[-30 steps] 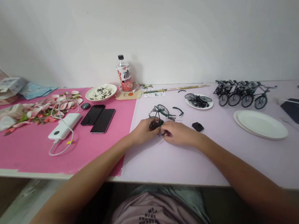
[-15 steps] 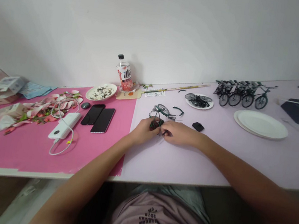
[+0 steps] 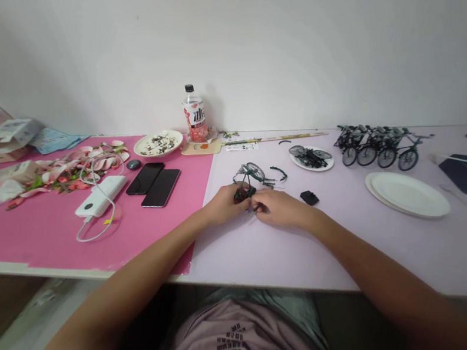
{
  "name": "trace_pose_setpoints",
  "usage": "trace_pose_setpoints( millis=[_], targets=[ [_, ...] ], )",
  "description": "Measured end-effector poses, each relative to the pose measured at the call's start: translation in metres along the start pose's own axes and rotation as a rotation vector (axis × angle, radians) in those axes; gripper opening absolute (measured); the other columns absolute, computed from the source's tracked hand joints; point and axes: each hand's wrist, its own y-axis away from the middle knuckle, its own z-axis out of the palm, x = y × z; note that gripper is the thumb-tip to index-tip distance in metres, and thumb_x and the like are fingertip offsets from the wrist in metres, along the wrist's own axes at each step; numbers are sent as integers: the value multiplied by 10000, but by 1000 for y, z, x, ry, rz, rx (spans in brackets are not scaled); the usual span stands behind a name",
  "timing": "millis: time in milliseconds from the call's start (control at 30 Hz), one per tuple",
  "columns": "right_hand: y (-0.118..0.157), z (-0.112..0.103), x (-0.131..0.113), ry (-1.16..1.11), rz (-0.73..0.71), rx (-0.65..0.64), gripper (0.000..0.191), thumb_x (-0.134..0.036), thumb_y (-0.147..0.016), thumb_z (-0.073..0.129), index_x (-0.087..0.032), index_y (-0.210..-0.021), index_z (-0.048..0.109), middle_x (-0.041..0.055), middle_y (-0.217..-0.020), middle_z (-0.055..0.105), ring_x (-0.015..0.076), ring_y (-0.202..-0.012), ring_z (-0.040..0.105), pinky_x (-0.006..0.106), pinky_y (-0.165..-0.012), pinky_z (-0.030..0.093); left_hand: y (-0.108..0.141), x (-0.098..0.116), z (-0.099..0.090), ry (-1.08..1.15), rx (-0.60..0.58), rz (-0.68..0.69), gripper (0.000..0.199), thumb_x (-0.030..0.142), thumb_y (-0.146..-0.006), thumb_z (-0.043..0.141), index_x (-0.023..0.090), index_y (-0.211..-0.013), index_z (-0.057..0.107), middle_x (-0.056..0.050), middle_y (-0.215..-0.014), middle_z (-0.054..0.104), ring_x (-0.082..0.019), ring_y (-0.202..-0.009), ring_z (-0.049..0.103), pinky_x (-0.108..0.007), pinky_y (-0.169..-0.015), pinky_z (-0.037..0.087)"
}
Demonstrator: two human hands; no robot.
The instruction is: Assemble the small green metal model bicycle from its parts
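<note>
Near the middle of the table, my left hand (image 3: 229,203) is closed around a small dark model bicycle (image 3: 244,178), partly put together, with its spoked wheel pointing away from me. My right hand (image 3: 276,207) meets it from the right, fingers pinched at the near end of the model. A small dark piece sticks out below those fingertips; its kind is hidden by the hand. Just beyond the hands lie a curved dark green part (image 3: 278,173) and some thin dark pieces. To the right of my right hand rests a small black block-like part (image 3: 309,198).
A white plate of black parts and wheels (image 3: 311,159) stands behind. Finished model bicycles (image 3: 379,147) are lined up at the back right, near stacked white plates (image 3: 409,195). On the pink left side are two phones (image 3: 160,188), a white power bank (image 3: 101,196), petals and a bottle (image 3: 196,116).
Almost nothing differs. Both hands stay at the model bicycle, with at most a very slight shift of the fingers.
</note>
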Motion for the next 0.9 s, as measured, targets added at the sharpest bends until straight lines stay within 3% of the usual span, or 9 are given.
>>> trace_pose_setpoints(
  millis=[900],
  targets=[
    [0, 1, 0, 6, -22, 9, 35, -177, -842, 579, -212, -843, 576, 88, -992, 669, 235, -893, 603, 308, -764, 416, 0, 1, -1, 4, -8, -1, 128, 270, -898, 601, 182, -954, 676, -5, -804, 646, -146, -720, 540, -263, -707, 446]
  ],
)
